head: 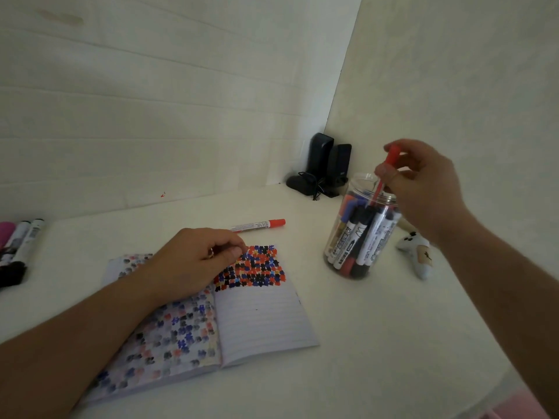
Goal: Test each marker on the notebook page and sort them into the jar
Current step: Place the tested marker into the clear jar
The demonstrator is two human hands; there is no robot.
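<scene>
An open lined notebook [263, 316] lies on the white table, its right page covered at the top with red, blue and black marker blots. My left hand [196, 261] rests on the notebook, fingers curled, holding nothing I can see. To the right stands a clear plastic jar [360, 234] holding several markers. Above its mouth my right hand [423, 179] grips a red marker [390, 164], which points down into the jar. Another red-capped marker [260, 225] lies on the table behind the notebook.
Several more markers [21, 243] lie at the table's left edge. Two dark speakers [326, 167] with a cable stand in the back corner. A small white plush toy [417, 249] lies right of the jar. Walls close in behind and to the right.
</scene>
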